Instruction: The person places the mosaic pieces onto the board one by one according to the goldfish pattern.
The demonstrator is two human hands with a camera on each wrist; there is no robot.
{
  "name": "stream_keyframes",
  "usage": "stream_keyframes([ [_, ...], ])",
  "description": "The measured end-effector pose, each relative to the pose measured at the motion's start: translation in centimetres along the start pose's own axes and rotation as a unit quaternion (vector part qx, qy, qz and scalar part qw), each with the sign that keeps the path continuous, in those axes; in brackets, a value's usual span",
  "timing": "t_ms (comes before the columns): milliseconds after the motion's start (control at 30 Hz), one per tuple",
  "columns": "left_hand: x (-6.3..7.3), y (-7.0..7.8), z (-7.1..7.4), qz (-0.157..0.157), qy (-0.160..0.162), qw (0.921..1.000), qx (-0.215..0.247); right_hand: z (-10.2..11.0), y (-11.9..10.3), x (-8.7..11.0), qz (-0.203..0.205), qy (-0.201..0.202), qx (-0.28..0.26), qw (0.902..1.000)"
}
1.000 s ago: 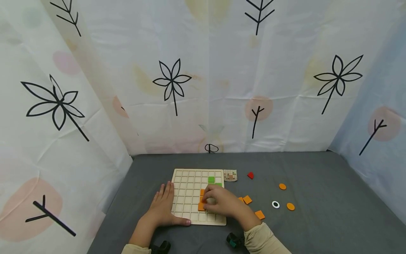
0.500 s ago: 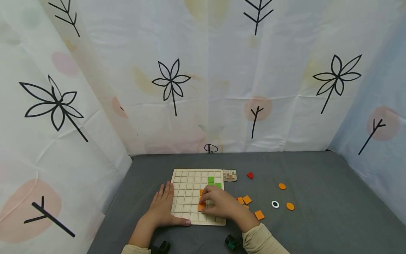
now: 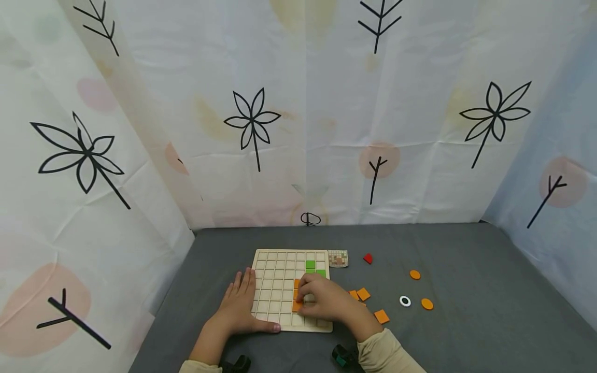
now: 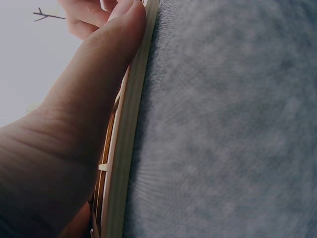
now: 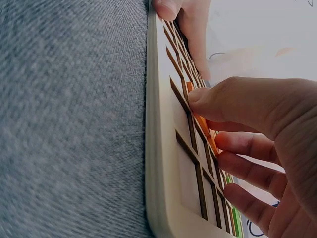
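Observation:
A pale wooden grid board (image 3: 275, 283) lies flat on the grey cloth. My left hand (image 3: 239, 309) rests on its left side with straight fingers, the thumb reaching along the front edge. Over the right half of the board, my right hand (image 3: 324, 299) pinches an orange square tile (image 5: 202, 119) between thumb and index finger, low at the grid. The other fingers of that hand are loosely bent. This tile stands in a column with other orange tiles (image 3: 297, 306), partly hidden by the fingers. Behind the hand, green square tiles (image 3: 310, 264) sit in cells.
A small pattern card (image 3: 338, 258) lies against the board's right edge. On the cloth to the right are loose orange squares (image 3: 381, 316), a red rounded wedge (image 3: 368, 258), two orange discs (image 3: 427, 304) and a white ring (image 3: 401, 301). A patterned curtain (image 3: 298, 155) hangs behind.
The right fingers have shifted only slightly over the orange column, and the front orange tile shows a little differently beneath them. The left hand and board have stayed in place.

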State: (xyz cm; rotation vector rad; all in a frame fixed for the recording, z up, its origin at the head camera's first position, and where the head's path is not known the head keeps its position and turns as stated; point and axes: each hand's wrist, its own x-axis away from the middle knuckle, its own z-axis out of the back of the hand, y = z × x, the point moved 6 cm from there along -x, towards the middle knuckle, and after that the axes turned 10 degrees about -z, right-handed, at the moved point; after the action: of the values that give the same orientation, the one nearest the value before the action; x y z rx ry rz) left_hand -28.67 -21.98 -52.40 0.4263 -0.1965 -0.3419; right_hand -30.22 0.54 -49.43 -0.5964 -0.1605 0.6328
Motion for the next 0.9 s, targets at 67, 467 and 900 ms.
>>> stream_keyframes([
  [67, 0.0, 0.0, 0.0, -0.001, 0.002, 1.0000, -0.001, 0.0, 0.1, 0.0, 0.001, -0.001, -0.003, 1.0000],
  [467, -0.2, -0.3, -0.3, 0.000, 0.002, 1.0000, -0.009, 0.2, 0.2, 0.0, 0.014, -0.003, -0.019, 0.9997],
  [900, 0.0, 0.1, 0.0, 0.000, 0.005, 1.0000, -0.002, 4.7, 4.1, 1.0, -0.027, 0.069, -0.076, 0.9943],
])
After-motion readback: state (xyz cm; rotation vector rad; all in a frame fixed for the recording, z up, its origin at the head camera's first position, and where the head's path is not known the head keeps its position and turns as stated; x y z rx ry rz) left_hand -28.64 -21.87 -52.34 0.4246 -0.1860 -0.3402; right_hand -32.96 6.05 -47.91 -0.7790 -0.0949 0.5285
